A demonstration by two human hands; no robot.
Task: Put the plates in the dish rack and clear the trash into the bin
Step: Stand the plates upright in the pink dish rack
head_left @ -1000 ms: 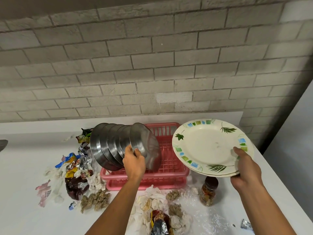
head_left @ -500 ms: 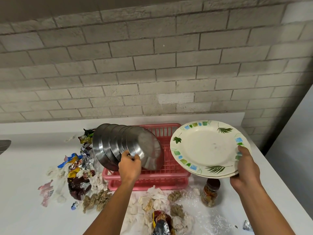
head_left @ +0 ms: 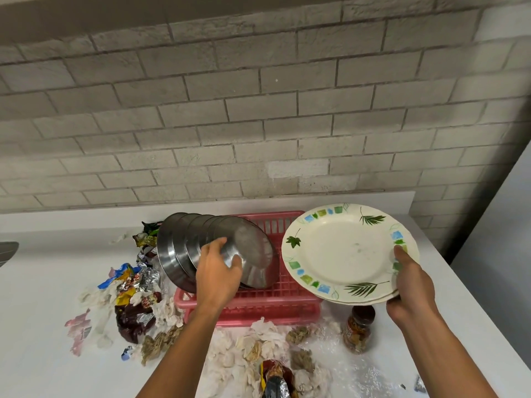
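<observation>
Several steel plates (head_left: 184, 248) stand tilted in a row in the pink dish rack (head_left: 273, 305). My left hand (head_left: 218, 271) grips the rim of the frontmost steel plate (head_left: 255, 254), thumb on top. My right hand (head_left: 411, 285) holds a stack of cream plates with a leaf pattern (head_left: 342, 251) by their right edge, above the rack's right end. Crumpled wrappers and foil (head_left: 135, 294) lie left of the rack. Tissues and scraps (head_left: 258, 349) lie in front of it.
A small jar with a dark lid (head_left: 359, 328) stands on the white counter (head_left: 37, 282) under the cream plates. A brick wall rises behind the counter. A dark object (head_left: 7, 251) shows at the left edge. The counter ends on the right.
My left hand has slid along the rim of the front steel plate towards its face. The cream plates have stayed almost in place in my right hand.
</observation>
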